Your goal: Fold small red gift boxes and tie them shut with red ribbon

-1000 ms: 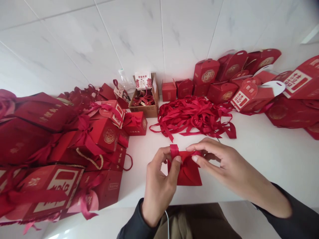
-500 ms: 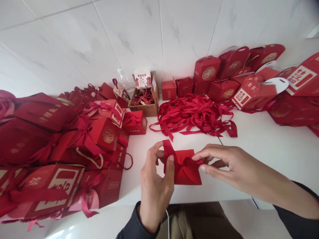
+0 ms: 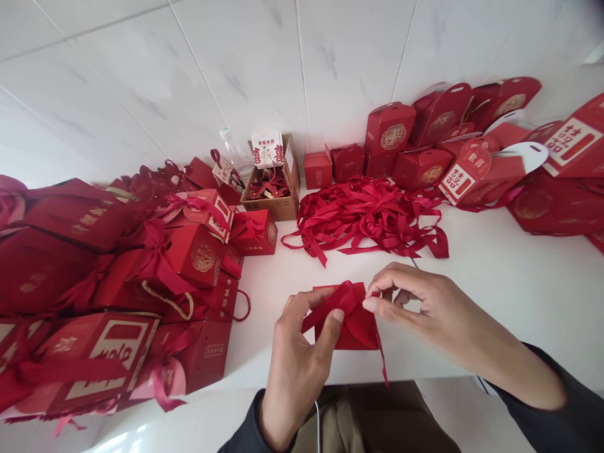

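A small red gift box [image 3: 353,340] with folded flaps lies on the white table in front of me. Across its top runs a red ribbon [image 3: 346,301], looped over the middle, with one tail hanging past the box's near right corner. From the left, my left hand [image 3: 304,346] has the ribbon between thumb and fingers, the thumb pressing above the flaps. At the box's upper right, my right hand [image 3: 410,299] pinches a part of the ribbon between thumb and forefinger. The ends inside the fingers are mostly hidden.
Beyond the box lies a heap of red ribbons [image 3: 368,217]. Finished-looking red boxes with bows [image 3: 202,255] are stacked on the left. A cardboard carton [image 3: 274,204] stands near the wall, beside a clear bottle [image 3: 233,151]. More red boxes [image 3: 425,167] line the back right.
The ribbon length held up by my left hand now lies lower, in a loop over the box. A tail now hangs at the near right. My right hand has shifted slightly left.
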`<control>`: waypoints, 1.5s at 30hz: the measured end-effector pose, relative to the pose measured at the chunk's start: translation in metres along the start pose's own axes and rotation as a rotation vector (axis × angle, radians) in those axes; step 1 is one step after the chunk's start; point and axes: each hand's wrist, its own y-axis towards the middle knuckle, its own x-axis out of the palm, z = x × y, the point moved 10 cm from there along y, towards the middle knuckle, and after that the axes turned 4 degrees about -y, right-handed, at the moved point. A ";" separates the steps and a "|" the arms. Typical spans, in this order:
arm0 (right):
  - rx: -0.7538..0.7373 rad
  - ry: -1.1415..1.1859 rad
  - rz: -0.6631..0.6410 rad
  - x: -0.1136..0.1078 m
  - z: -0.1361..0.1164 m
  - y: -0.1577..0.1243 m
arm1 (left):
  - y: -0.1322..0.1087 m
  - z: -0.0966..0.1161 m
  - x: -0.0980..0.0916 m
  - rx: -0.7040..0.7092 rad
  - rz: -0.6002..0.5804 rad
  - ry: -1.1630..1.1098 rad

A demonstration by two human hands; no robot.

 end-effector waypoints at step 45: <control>-0.097 -0.083 -0.065 0.007 -0.009 -0.002 | 0.008 -0.001 0.006 0.027 -0.003 -0.054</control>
